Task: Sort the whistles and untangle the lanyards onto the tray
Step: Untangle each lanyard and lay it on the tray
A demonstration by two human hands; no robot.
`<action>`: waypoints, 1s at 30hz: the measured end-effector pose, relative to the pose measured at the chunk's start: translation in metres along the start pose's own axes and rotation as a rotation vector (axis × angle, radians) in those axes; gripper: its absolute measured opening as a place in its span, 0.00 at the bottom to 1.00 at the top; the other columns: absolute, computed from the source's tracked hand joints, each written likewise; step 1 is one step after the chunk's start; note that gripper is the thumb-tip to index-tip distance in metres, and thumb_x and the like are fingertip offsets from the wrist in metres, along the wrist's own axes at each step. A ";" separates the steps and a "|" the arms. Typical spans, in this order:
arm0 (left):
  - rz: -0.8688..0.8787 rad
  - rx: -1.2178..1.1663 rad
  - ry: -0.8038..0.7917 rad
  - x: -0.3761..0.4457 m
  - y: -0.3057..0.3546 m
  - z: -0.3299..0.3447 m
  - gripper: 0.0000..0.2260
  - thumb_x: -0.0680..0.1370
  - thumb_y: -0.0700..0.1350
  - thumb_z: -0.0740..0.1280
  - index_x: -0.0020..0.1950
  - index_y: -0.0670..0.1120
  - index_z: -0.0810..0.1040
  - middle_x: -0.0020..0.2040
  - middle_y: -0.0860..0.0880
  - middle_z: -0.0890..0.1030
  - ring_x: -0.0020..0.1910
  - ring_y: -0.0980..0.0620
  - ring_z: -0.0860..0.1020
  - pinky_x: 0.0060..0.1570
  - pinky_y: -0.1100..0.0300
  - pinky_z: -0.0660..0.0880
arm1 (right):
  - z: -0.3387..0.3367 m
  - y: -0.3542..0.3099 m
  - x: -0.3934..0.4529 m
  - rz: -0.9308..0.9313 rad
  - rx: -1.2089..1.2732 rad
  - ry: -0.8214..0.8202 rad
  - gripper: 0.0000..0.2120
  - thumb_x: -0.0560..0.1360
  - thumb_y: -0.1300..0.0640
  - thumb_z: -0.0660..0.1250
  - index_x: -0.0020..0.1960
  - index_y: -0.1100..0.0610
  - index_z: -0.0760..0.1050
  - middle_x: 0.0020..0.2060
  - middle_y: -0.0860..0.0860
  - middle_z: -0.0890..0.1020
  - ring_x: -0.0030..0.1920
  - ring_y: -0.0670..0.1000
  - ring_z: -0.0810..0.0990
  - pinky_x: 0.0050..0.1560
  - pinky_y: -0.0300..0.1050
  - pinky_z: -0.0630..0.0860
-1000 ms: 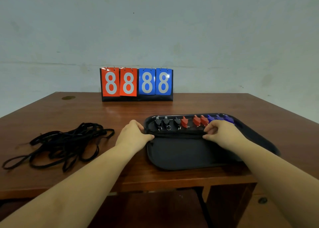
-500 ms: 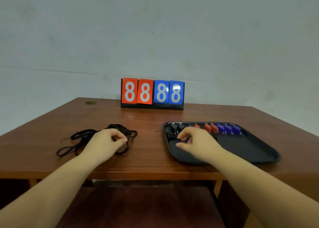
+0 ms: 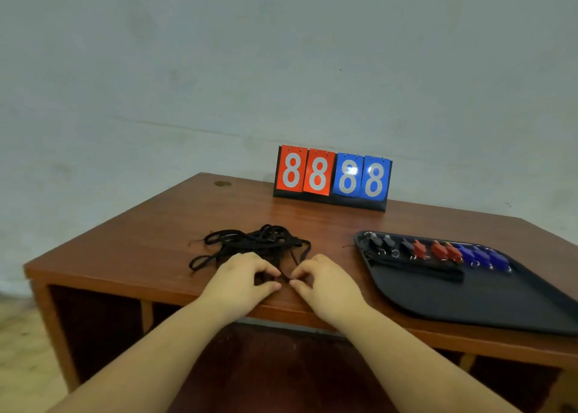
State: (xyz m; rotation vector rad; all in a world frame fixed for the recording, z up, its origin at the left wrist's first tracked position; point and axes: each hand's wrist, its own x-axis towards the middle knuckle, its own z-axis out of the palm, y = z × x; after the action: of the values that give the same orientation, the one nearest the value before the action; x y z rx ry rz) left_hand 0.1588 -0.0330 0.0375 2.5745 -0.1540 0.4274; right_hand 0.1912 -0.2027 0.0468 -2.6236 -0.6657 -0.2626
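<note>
Both hands, left hand point(image 3: 240, 276) and right hand point(image 3: 323, 279), are pinching strands of the lanyard tangle point(image 3: 253, 244), seemingly to tease one free. The tray point(image 3: 469, 300) is lying right of it, whistles point(image 3: 438, 251) already rowed by colour.

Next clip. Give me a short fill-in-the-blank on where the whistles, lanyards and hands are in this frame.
1. The whistles lie in a row along the far side of the black ____.
2. The tangled lanyards lie on the table, to the ____ of the tray.
3. The left hand and right hand both pinch strands of the ____.
4. Every card on the scoreboard shows the digit ____.

Missing words: tray; left; lanyards; 8
</note>
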 end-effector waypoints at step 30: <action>0.140 -0.271 -0.050 0.017 0.043 -0.001 0.16 0.77 0.55 0.63 0.65 0.58 0.72 0.57 0.61 0.74 0.56 0.65 0.71 0.53 0.71 0.66 | -0.092 0.057 -0.029 0.092 0.201 0.112 0.03 0.76 0.53 0.65 0.45 0.46 0.76 0.39 0.41 0.81 0.44 0.37 0.77 0.42 0.27 0.66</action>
State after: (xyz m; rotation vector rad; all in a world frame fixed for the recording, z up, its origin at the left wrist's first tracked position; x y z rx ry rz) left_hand 0.1659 -0.0701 0.0646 2.3166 -0.3846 0.3652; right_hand 0.1872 -0.3009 0.1015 -2.4196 -0.5048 -0.2965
